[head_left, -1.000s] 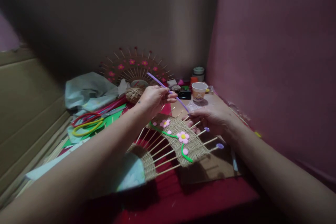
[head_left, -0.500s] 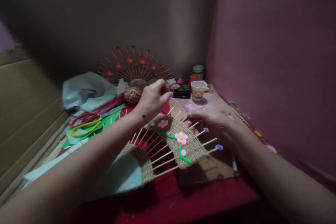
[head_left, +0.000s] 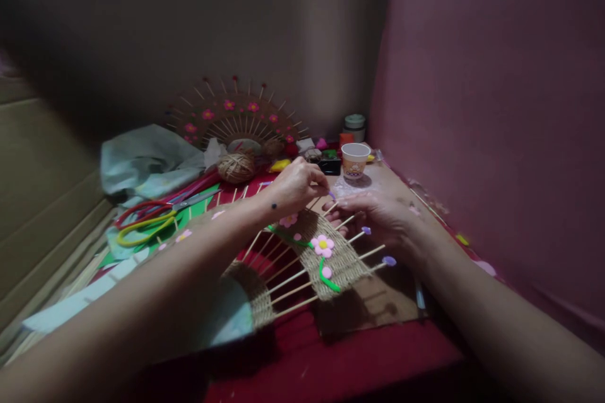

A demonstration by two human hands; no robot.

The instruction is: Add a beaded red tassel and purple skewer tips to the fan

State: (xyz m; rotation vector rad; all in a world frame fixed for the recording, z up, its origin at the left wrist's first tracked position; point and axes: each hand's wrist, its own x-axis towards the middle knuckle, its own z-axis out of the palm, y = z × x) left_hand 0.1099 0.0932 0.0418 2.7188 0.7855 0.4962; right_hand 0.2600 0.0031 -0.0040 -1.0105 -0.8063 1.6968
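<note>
A woven twine fan (head_left: 347, 267) with thin wooden sticks lies in front of me, decorated with a pink clay flower (head_left: 322, 245) and green clay vines. Between my hands shows a short end of a thin purple clay strip (head_left: 331, 195). My left hand (head_left: 305, 181) pinches that strip above the fan's outer edge. My right hand (head_left: 373, 214) is closed around a fan stick (head_left: 329, 210) near its tip, its fingers partly beneath it; exactly how they touch the strip is hidden. Two nearer sticks bear purple clay tips (head_left: 389, 261).
Behind stands another decorated fan (head_left: 229, 116). A twine ball (head_left: 236, 165), a paper cup (head_left: 355, 160) and a black box (head_left: 329, 166) sit at the back. Scissors (head_left: 146, 220) with red and yellow handles lie left, near crumpled cloth (head_left: 146, 160). A pink wall (head_left: 491, 107) rises at the right.
My left hand has come right and down toward my right hand, so less of the purple strip shows between them. My right hand is nearly unmoved. The view has shifted slightly.
</note>
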